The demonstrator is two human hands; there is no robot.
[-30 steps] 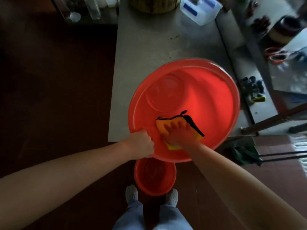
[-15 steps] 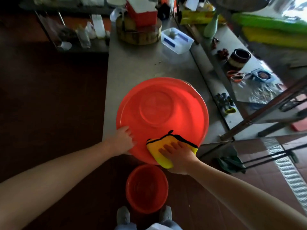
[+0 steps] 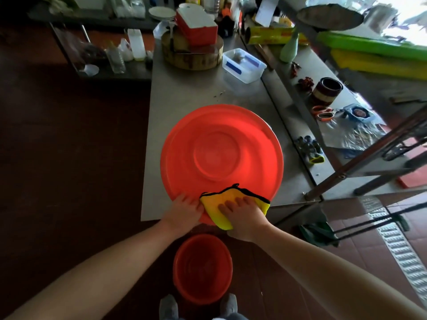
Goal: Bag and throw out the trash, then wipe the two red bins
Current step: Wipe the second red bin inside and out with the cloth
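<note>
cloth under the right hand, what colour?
Yellow-orange cloth with black edging, clearest in the head view.

A working kitchen, seemingly commercial — a long stainless-steel prep table (image 3: 184,95) holds a thick round chopping block (image 3: 191,60), with a boxed roll of wrap (image 3: 270,35) and stacked plates (image 3: 161,13) behind it. A metal drain grate (image 3: 397,245) crosses the tiled floor (image 3: 360,252).

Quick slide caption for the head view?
Right hand presses a black-edged yellow cloth on a large round red plastic bin on a steel table, left hand steadying it.

No text, label or number can be read on anything here.
</note>
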